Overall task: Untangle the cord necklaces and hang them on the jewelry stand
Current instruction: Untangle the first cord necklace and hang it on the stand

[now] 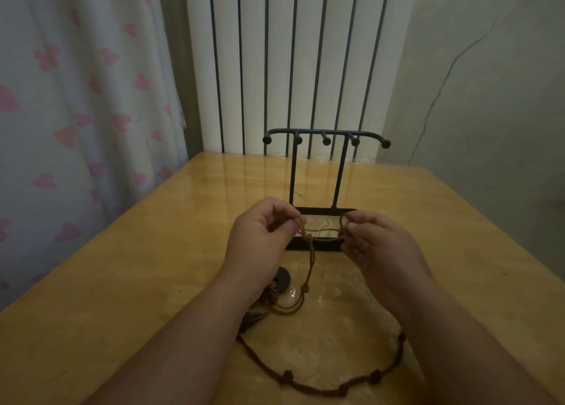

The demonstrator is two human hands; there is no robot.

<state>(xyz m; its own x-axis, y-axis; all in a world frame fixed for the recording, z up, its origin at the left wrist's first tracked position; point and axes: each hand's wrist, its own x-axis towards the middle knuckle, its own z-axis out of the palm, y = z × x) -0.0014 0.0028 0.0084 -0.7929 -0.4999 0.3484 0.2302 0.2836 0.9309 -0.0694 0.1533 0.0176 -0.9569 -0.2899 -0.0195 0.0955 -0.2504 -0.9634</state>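
Note:
A black metal jewelry stand [325, 135] stands upright at the middle of the wooden table [122, 282], its hooks bare. In front of its base my left hand [260, 239] and my right hand [376, 242] each pinch a light brown cord necklace [310, 261], stretching a short span between them. The rest of that cord hangs down to the table beside a dark round pendant [282, 277]. A dark brown knotted cord necklace [345, 388] lies in a wide loop on the table near me, partly hidden under my left forearm.
A white ribbed radiator [290, 53] stands behind the table's far edge. A curtain with pink hearts [76, 99] hangs at the left, a plain wall [489, 83] at the right.

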